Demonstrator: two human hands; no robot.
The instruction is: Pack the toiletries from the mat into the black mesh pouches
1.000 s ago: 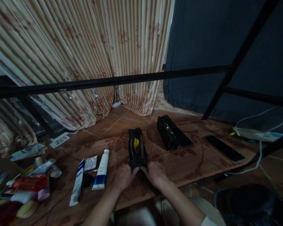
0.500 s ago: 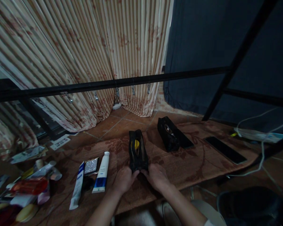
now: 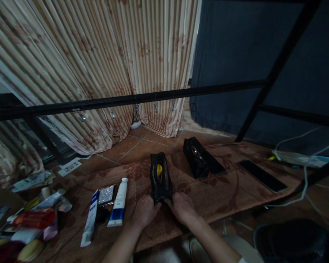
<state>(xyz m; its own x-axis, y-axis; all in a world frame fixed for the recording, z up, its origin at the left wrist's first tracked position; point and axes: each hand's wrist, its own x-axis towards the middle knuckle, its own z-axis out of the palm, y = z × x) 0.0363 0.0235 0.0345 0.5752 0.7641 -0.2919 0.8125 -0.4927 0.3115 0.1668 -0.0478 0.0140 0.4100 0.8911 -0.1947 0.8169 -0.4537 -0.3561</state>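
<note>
In front of me a small black pouch stands on the brown patterned cloth, its top gaping open. Inside it a yellow round thing shows. My left hand grips the near left corner of this pouch, fingers curled in. At the near right corner my right hand does the same, its thumb close to the left one. Left of the pouch lie two white-and-blue tubes, one nearer and one farther left, with a glittery square compact between them.
Right of my hands sits a second black pouch, partly open, beside a dark flat panel; another dark slab lies farther right. Cosmetics and a red bottle pile up at left. A black metal rail crosses ahead; a white cable hangs right.
Almost nothing differs. Both hands stay at the near end of the pouch, and the whole view has shifted very slightly downward.
</note>
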